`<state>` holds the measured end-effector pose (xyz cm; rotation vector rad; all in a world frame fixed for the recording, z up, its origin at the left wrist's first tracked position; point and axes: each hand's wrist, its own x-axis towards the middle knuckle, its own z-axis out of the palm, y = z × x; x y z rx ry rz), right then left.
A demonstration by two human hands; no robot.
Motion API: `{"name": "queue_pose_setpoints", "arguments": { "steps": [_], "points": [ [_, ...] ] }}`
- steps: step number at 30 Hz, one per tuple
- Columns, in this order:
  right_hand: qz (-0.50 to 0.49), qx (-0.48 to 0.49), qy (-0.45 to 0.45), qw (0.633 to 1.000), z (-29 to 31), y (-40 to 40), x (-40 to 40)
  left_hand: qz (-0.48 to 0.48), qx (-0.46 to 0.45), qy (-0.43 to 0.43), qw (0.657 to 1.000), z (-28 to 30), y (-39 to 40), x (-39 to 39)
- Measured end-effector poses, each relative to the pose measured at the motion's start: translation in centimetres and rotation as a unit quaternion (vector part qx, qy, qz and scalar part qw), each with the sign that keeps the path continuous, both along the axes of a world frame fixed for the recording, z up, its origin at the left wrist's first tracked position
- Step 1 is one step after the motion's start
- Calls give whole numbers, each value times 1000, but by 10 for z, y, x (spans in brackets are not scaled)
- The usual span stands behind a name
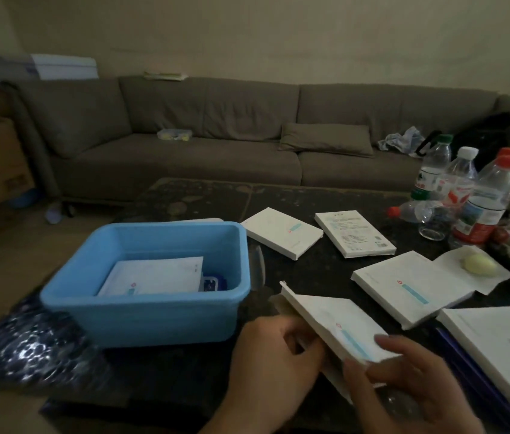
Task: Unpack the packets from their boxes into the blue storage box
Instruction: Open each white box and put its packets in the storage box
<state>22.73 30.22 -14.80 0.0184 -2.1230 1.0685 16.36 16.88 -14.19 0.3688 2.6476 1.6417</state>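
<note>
A: Item one, hands?
B: Left hand (pixel 275 349) and right hand (pixel 403 368) both grip one white packet box (pixel 338 327), tilted, just right of the blue storage box (pixel 153 311).
A: Contents of that?
B: White packets (pixel 153 275) lying flat inside.
A: Elsewhere on the counter (pixel 306 270)?
B: Four more white boxes (pixel 403 286), water bottles (pixel 485 202) at the far right.

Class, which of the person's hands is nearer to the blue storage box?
Left. The left hand sits just off the blue storage box's near right corner; the right hand lies farther right.
</note>
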Motion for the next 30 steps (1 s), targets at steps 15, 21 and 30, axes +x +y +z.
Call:
{"name": "queue_pose_setpoints", "arguments": {
  "steps": [15, 21, 30],
  "points": [
    [-19, 20, 26, 999, -19, -30, -7, -9, 27, -106, 994, -16, -14, -17],
    [-16, -2, 33, 999, -21, -29, -9, -25, 60, -133, 989, -16, -14, -19],
    [-27, 40, -20, 999, -30, -26, -5, 40, -118, -15, 992, -16, -9, -19]
  ]
}}
